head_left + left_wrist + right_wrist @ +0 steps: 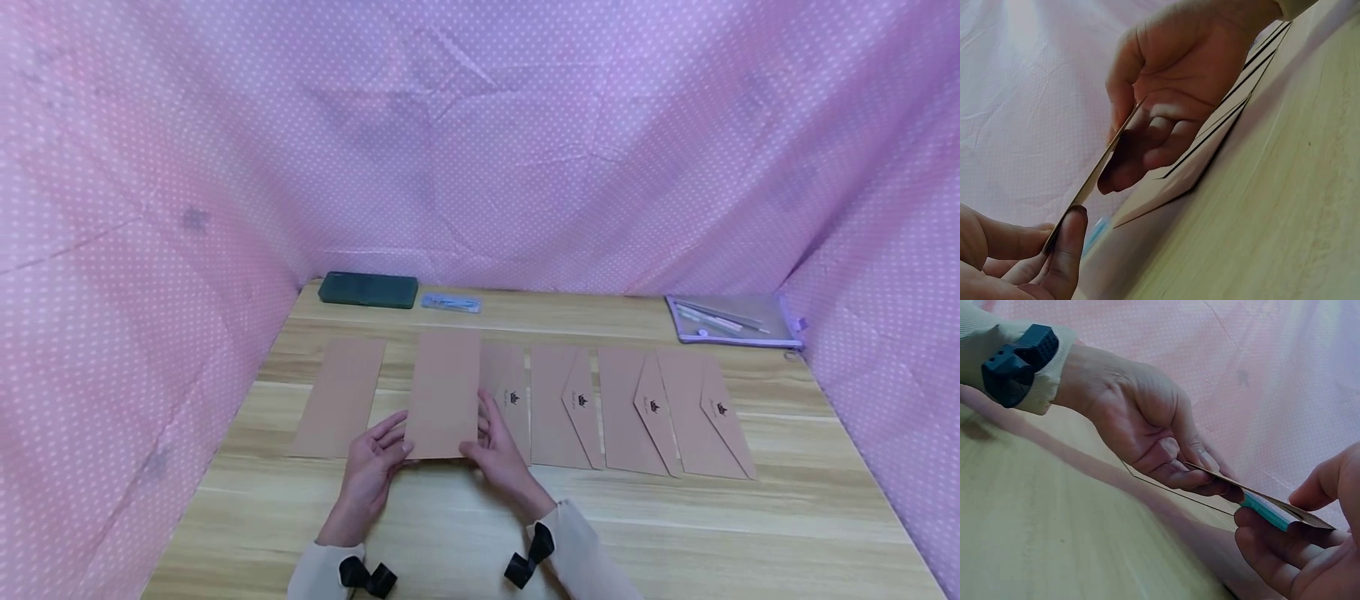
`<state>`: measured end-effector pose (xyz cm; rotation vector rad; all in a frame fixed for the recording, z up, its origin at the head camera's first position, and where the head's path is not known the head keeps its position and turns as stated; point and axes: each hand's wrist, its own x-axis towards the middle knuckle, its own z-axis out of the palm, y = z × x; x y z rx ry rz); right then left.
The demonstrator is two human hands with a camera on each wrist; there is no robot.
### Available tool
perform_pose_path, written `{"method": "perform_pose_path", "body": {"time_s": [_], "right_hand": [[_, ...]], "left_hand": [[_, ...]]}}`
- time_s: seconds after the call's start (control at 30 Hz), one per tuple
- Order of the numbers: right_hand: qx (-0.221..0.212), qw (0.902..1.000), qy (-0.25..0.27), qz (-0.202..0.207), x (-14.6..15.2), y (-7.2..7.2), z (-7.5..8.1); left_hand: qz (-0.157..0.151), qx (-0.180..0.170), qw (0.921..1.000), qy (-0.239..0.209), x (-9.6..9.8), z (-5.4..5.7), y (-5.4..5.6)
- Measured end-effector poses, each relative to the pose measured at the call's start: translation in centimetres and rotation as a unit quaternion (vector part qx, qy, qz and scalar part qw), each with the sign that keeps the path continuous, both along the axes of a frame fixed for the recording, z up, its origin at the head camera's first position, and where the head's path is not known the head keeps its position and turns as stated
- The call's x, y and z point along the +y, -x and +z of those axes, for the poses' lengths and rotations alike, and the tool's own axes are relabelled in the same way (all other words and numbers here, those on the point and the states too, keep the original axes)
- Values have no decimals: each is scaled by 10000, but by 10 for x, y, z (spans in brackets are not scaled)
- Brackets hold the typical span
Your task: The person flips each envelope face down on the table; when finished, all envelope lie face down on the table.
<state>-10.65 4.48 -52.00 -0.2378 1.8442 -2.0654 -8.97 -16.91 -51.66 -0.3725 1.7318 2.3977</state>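
Observation:
A plain brown paper envelope is raised a little off the table, its lower end toward the person. My left hand pinches its lower left edge, thumb on the near face and fingers behind. At the lower right edge my right hand pinches it the same way. In the left wrist view the envelope appears nearly edge-on between both hands. Another brown envelope lies plain side up at the left. To the right, several envelopes lie in a row, with pointed flaps and crown prints showing.
Along the back of the wooden table lie a dark green case and a small clear-blue packet. A purple-edged zip pouch with pens inside lies at the back right. Pink dotted cloth surrounds the table.

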Motion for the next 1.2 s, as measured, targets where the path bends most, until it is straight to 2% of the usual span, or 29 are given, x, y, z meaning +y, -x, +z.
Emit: {"method": "perform_pose_path", "body": {"time_s": [0.2,0.47,0.97,1.2], "right_hand": [[-102,9996,263,72,-2,-5,-1],[-340,9990,-250,-126,-12,-6,-3],[-618,9958,-504,-458,-39,3,0],[-731,9934,-730,-507,-45,5,-1]], "left_hand": [[132,-137,9997,160,-5,1,0],[229,-294,9981,499,-17,1,0],[450,-494,9944,820,-40,2,2],[597,-616,9874,1327,-41,10,1]]}}
